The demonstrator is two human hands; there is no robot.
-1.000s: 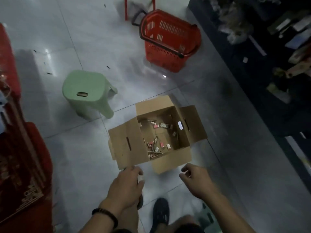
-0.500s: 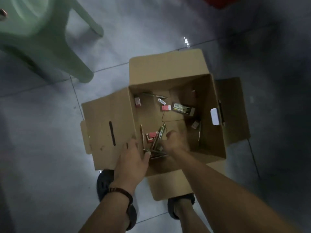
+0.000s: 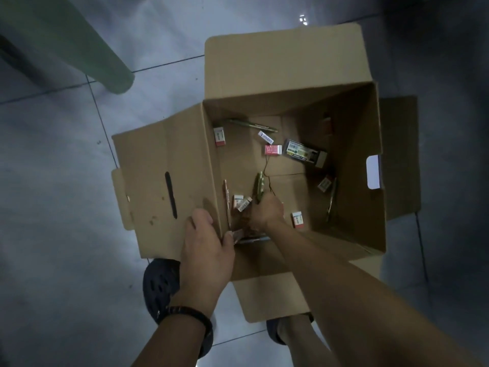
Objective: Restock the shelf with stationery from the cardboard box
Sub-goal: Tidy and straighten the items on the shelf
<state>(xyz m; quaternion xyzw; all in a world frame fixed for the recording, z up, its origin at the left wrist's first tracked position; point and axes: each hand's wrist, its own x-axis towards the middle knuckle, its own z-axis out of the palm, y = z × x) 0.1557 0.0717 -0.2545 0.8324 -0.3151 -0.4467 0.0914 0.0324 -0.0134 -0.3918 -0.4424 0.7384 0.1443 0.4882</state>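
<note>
An open cardboard box (image 3: pixel 360 165) stands on the tiled floor with its flaps spread. Inside lie several small erasers, such as a red one (image 3: pixel 273 149) and a white one (image 3: pixel 220 135), a dark stationery pack (image 3: pixel 304 153) and a green pen (image 3: pixel 252 125). My right hand (image 3: pixel 266 214) is down inside the box, its fingers curled round a bunch of green pens (image 3: pixel 259 188). My left hand (image 3: pixel 205 247) grips the box's left wall at the near corner, thumb inside.
A green plastic stool's leg (image 3: pixel 105 67) stands at the upper left. My two dark shoes (image 3: pixel 158 287) are on the floor just under the box's near flap (image 3: pixel 267 298). Grey floor tiles surround the box.
The view closed in on the box as I bent down. My right hand went into the box and closed on green pens; my left hand took hold of the box's left wall.
</note>
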